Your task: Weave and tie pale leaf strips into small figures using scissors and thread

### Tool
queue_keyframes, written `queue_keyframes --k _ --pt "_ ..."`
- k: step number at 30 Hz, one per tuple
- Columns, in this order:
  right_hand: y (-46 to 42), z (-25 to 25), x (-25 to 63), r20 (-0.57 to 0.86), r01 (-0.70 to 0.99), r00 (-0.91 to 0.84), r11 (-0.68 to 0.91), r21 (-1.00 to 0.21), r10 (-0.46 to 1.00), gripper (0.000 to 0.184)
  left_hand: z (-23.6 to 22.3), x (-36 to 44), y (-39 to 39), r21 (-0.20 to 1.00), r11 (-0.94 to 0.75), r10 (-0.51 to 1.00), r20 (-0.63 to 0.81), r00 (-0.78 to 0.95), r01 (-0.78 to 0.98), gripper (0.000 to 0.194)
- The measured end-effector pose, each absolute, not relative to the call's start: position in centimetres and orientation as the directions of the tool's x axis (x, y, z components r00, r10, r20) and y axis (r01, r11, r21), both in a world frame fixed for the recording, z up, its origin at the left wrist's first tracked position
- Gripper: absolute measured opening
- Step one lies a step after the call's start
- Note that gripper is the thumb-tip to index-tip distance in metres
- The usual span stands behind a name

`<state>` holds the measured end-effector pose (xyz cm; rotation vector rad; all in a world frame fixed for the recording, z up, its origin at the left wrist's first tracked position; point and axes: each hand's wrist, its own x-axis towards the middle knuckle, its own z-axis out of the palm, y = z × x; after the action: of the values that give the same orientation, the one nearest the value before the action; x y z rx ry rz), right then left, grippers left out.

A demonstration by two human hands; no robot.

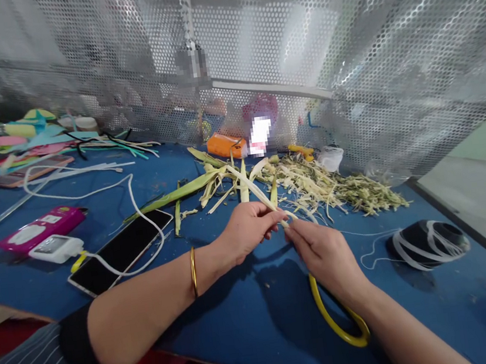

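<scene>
My left hand [255, 226] pinches a long pale leaf strip [255, 187] over the middle of the blue table. Just to its right, my right hand [319, 246] is closed on the near end of the same strip, and the fingertips of both hands almost meet. From under my right hand a yellow loop [318, 299] with a dark inner edge curves towards me; what it belongs to is hidden. Past my hands lie loose green and pale leaf pieces [207, 180] and a heap of shredded pale plant bits [314, 182].
A black spool with white thread [432, 244] stands at right. To the left are a phone [121, 250], a white cable [131, 190], a magenta tool [40, 230] and coloured strips [43, 138]. An orange box [226, 146] and lit screen [259, 135] stand before the perforated silver sheet [270, 43].
</scene>
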<state>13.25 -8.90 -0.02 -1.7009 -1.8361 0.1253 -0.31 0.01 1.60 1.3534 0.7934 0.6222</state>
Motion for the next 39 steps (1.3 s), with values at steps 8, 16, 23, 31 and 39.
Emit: queue_keyframes --k 8,16,23,31,39 --pt "-9.2 0.0 13.3 0.454 0.925 -0.031 0.197 -0.323 0.891 0.03 0.9 -0.4 0.8 0.896 0.439 0.685 -0.284 0.671 -0.069 0.02" --pt "-7.9 -0.2 15.8 0.498 0.764 0.222 0.167 -0.623 0.838 0.028 1.5 -0.7 0.7 0.942 0.336 0.687 -0.252 0.681 0.01 0.028" --pt "-7.9 -0.1 14.9 0.413 0.784 0.126 0.164 -0.598 0.902 0.025 1.1 -0.6 0.6 0.981 0.158 0.733 -0.191 0.652 0.109 0.023" --pt "-7.8 -0.1 15.4 0.453 0.881 0.142 0.097 -0.464 0.88 0.023 0.8 -0.5 1.2 0.957 0.268 0.734 -0.278 0.619 0.111 0.023" --pt "-8.1 0.3 15.9 0.633 0.94 0.092 0.143 -0.311 0.769 0.023 0.4 -0.6 1.5 0.975 0.181 0.758 -0.224 0.613 0.133 0.018"
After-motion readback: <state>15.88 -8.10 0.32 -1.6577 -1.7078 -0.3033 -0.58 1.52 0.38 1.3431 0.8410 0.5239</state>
